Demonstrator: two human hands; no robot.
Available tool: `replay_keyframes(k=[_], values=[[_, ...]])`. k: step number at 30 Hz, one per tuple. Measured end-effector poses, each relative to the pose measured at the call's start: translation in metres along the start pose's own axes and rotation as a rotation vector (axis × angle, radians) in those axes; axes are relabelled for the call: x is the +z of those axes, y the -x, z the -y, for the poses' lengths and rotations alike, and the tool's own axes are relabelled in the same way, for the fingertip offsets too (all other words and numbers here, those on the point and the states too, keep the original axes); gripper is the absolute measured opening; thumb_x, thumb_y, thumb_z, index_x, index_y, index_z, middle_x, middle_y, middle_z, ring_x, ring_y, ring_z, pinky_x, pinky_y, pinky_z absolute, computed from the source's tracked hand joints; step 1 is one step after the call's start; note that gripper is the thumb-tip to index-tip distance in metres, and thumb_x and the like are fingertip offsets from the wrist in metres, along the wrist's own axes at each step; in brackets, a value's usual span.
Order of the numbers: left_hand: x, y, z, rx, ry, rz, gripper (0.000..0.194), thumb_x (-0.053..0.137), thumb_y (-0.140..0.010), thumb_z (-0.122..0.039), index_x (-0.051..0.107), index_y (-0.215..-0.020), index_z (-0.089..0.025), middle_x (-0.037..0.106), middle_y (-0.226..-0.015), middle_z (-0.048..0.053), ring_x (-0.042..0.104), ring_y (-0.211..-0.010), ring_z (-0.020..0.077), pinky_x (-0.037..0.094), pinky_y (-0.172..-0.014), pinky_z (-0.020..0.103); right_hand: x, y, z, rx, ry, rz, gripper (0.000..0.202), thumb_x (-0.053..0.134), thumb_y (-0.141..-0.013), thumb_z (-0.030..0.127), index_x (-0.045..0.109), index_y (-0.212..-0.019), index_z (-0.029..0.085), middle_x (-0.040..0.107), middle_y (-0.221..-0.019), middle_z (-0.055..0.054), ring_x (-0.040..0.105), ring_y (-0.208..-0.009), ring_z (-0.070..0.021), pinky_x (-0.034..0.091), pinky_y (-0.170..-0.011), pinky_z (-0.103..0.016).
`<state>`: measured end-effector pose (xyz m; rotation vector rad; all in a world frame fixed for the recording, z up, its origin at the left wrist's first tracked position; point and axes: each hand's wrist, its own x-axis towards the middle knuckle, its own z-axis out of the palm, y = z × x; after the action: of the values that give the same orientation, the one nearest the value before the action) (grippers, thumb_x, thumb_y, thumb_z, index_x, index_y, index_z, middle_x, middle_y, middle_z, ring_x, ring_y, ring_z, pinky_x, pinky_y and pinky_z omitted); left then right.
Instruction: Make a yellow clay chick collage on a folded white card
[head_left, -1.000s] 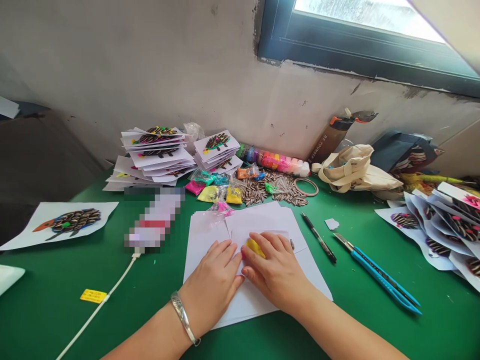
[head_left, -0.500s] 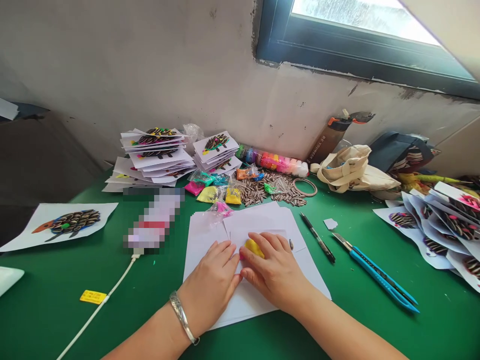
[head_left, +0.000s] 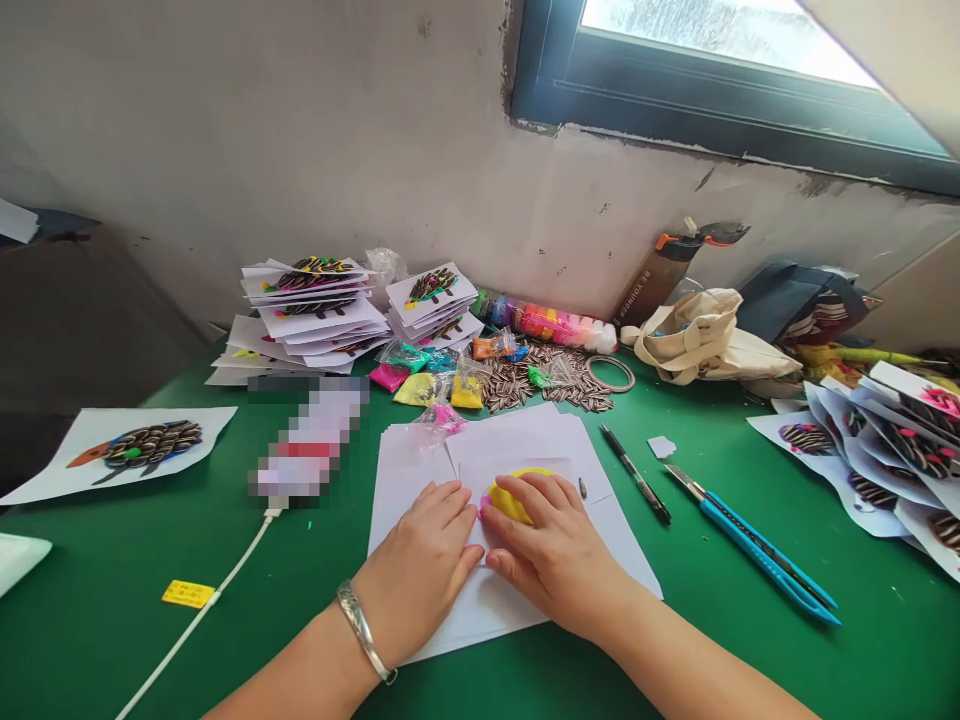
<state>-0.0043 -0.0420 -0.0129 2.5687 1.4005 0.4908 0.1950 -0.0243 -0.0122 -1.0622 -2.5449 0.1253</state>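
A flattened piece of yellow modelling clay point(head_left: 505, 503) lies on a small white sheet, with a bit of pink clay point(head_left: 484, 506) at its left edge. My right hand point(head_left: 562, 560) rests over the yellow clay, fingers spread and hiding much of it. On the left, my left hand point(head_left: 420, 555) lies flat on the paper, its fingertips close to the pink bit. Under both hands is a stack of white paper point(head_left: 622, 560). A single sunflower seed point(head_left: 583, 488) sits just right of my right fingers.
Bagged clay point(head_left: 416, 389) and a heap of sunflower seeds point(head_left: 506, 380) are behind the paper. To the right lie a pen point(head_left: 636, 476) and a blue craft knife point(head_left: 757, 548), blade exposed. Stacks of seed-decorated cards point(head_left: 315, 330) stand at the back left. A white cable point(head_left: 199, 610) crosses the left side.
My right hand has shifted slightly right and its fingers have moved, so more of the yellow and pink clay shows. My left hand stays nearly in place.
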Motion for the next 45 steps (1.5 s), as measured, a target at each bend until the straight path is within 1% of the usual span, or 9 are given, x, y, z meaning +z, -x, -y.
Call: replay_keyframes(k=[5, 11, 19, 25, 29, 33, 38, 42, 45], values=[[0.0002, -0.0016, -0.0010, -0.004, -0.026, 0.026, 0.030, 0.056, -0.083, -0.016, 0.060, -0.112, -0.012, 0.062, -0.120, 0.013, 0.053, -0.118, 0.0279, 0.044, -0.102, 0.050, 0.0012, 0.0028, 0.0008, -0.012, -0.029, 0.017, 0.033, 0.051, -0.090, 0.037, 0.058, -0.120, 0.025, 0.057, -0.121, -0.008, 0.045, -0.109, -0.0269, 0.033, -0.095, -0.047], [-0.0004, -0.0012, -0.0011, -0.006, -0.020, 0.043, 0.033, 0.057, -0.084, -0.017, 0.058, -0.116, -0.012, 0.061, -0.121, 0.014, 0.051, -0.119, 0.0277, 0.043, -0.103, 0.050, -0.0019, 0.0048, -0.0030, 0.087, -0.113, 0.020, 0.034, 0.049, -0.091, 0.037, 0.056, -0.122, 0.025, 0.050, -0.129, -0.009, 0.043, -0.111, -0.0262, 0.035, -0.095, -0.046], [-0.0010, -0.0028, -0.0015, -0.009, -0.003, 0.038, 0.032, 0.057, -0.083, -0.015, 0.059, -0.115, -0.013, 0.061, -0.120, 0.013, 0.051, -0.119, 0.0278, 0.043, -0.102, 0.050, -0.0016, -0.0005, -0.0004, 0.006, -0.091, 0.012, 0.026, 0.049, -0.091, 0.033, 0.061, -0.113, 0.025, 0.059, -0.112, -0.007, 0.047, -0.103, -0.0233, 0.035, -0.092, -0.043], [-0.0017, -0.0007, -0.0019, -0.020, 0.005, 0.069, 0.032, 0.057, -0.084, -0.016, 0.058, -0.115, -0.011, 0.060, -0.121, 0.013, 0.050, -0.120, 0.0276, 0.041, -0.104, 0.050, -0.0005, 0.0022, -0.0019, 0.000, -0.079, -0.023, 0.030, 0.051, -0.090, 0.034, 0.059, -0.117, 0.024, 0.054, -0.121, -0.009, 0.046, -0.107, -0.0252, 0.034, -0.094, -0.045], [-0.0033, -0.0009, -0.0028, -0.020, 0.007, 0.077, 0.031, 0.057, -0.084, -0.015, 0.059, -0.115, -0.011, 0.060, -0.121, 0.013, 0.050, -0.120, 0.0278, 0.041, -0.104, 0.050, 0.0034, 0.0012, -0.0016, -0.035, -0.073, -0.021, 0.029, 0.050, -0.090, 0.033, 0.059, -0.116, 0.024, 0.057, -0.118, -0.008, 0.047, -0.105, -0.0254, 0.034, -0.092, -0.046], [-0.0042, -0.0018, -0.0032, -0.021, 0.002, 0.075, 0.031, 0.057, -0.084, -0.016, 0.059, -0.114, -0.012, 0.060, -0.121, 0.013, 0.050, -0.120, 0.0280, 0.042, -0.104, 0.050, 0.0035, 0.0009, -0.0032, -0.014, -0.066, -0.031, 0.025, 0.050, -0.090, 0.031, 0.061, -0.112, 0.024, 0.057, -0.117, -0.008, 0.047, -0.104, -0.0256, 0.035, -0.090, -0.045], [-0.0038, -0.0019, -0.0028, -0.022, 0.005, 0.077, 0.031, 0.058, -0.084, -0.016, 0.058, -0.115, -0.013, 0.060, -0.121, 0.013, 0.050, -0.121, 0.0275, 0.041, -0.105, 0.049, 0.0011, 0.0025, -0.0064, 0.053, -0.112, -0.061, 0.027, 0.051, -0.089, 0.030, 0.061, -0.114, 0.022, 0.052, -0.124, -0.011, 0.045, -0.109, -0.0257, 0.036, -0.092, -0.044], [-0.0023, -0.0025, -0.0020, -0.019, -0.002, 0.072, 0.030, 0.057, -0.085, -0.018, 0.059, -0.113, -0.011, 0.060, -0.121, 0.014, 0.050, -0.121, 0.0276, 0.041, -0.104, 0.049, 0.0028, -0.0003, -0.0048, 0.019, -0.106, -0.020, 0.029, 0.052, -0.088, 0.034, 0.060, -0.116, 0.025, 0.054, -0.121, -0.010, 0.045, -0.107, -0.0262, 0.036, -0.091, -0.045], [-0.0014, -0.0027, -0.0018, -0.019, -0.008, 0.074, 0.031, 0.057, -0.085, -0.018, 0.059, -0.114, -0.011, 0.060, -0.122, 0.015, 0.050, -0.121, 0.0278, 0.040, -0.105, 0.050, 0.0037, -0.0029, -0.0035, 0.008, -0.098, -0.012, 0.026, 0.050, -0.090, 0.031, 0.061, -0.113, 0.025, 0.056, -0.117, -0.008, 0.046, -0.105, -0.0255, 0.036, -0.089, -0.045]])
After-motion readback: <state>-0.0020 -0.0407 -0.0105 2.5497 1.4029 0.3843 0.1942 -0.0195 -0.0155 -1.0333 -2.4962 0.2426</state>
